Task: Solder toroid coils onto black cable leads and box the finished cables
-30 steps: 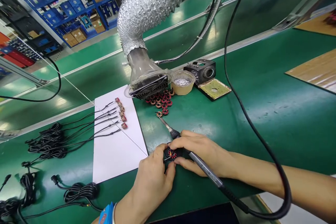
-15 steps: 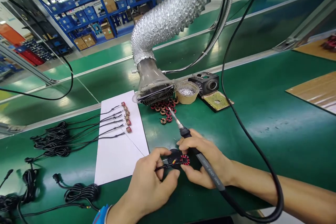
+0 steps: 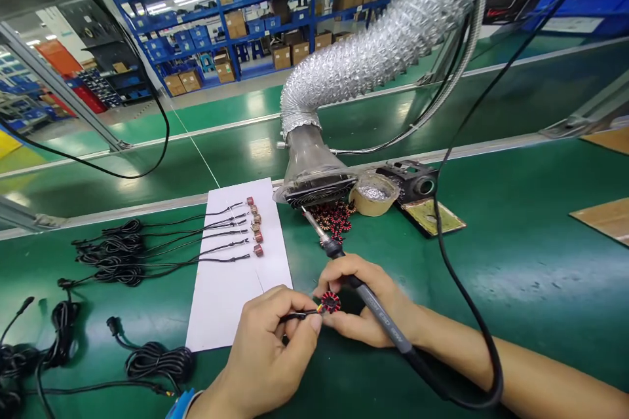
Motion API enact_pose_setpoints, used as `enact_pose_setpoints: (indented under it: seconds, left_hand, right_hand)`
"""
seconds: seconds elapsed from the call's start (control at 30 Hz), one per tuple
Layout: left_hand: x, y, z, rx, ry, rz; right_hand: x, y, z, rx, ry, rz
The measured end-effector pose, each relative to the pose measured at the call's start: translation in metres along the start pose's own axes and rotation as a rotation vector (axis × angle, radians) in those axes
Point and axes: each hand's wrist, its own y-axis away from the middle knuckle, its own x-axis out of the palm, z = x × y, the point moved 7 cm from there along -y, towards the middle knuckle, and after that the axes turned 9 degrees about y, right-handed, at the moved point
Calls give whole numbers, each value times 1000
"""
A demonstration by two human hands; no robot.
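"What's nearest?"
"Cord (image 3: 496,361) of the soldering iron (image 3: 382,314), lower right, looped across my forearm. A snag there could jerk the iron."

"Hands?"
"L hand (image 3: 275,340), lower ctr: thumb + index pinched on a black cable (image 3: 297,315). R hand (image 3: 366,301), just right: wrapped on the iron, thumb + index also at a red-and-black wound ring (image 3: 335,302)."

"So the ring's where?"
"Btwn my fingertips, a bit below mid-frame. Colored wires (image 3: 320,308) reach its left edge; can't tell if they're attached."

"Worry?"
"R hand's doing 2 jobs. If I regrip for one, the other could slip: ring twists, thin wires tug or bend."

"Farther up?"
"Iron's tip (image 3: 314,224) points up-frame by the ring pile (image 3: 339,219), near the hood (image 3: 310,150). Can't tell if it touches, or if it's hot. If hot, a careless tilt might scorch windings. Right of the hood, tub (image 3: 372,207) w/ silvery bits: a knock could spill it. Black holder (image 3: 410,190) beyond; iron's not in it, so tip's unguarded."
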Motion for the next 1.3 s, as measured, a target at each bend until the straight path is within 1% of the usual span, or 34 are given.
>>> enact_pose_setpoints:
  seconds: [0.13,0.33,0.53,0.6,0.73,0.8,0.87,0.93,1.07,1.13,1.3]
  left_hand:
    - [3,3,-5,77,-95,25]
    - [6,5,-7,121,-125,52]
    - [4,2,-3,78,-108,49]
    - [4,1,-2,79,-108,45]
    - [5,-1,-3,108,-131,43]
    - [6,-2,-3,126,-147,37]
    - [7,-3,-4,143,-162,31]
    - [8,-3,-5,156,-173,30]
    - [11,-1,-7,180,-187,54]
    - [12,0,-8,197,-195,60]
    - [13,2,-8,239,-223,59]
  right_hand:
    - [1,7,-3,-24,-22,-6]
    - [1,13,-5,-16,-25,-1]
    - [-3,17,-4,6,-56,-7]
    - [-3,18,-4,43,-91,-14]
    - [-2,23,-6,190,-220,13]
    - [1,25,-6,257,-289,76]
    - [6,26,-3,289,-364,156]
    - [8,26,-2,318,-407,189]
    - [8,29,-7,426,-369,106]
    - [7,29,-7,452,-362,75]
    - [3,24,-2,435,-287,104]
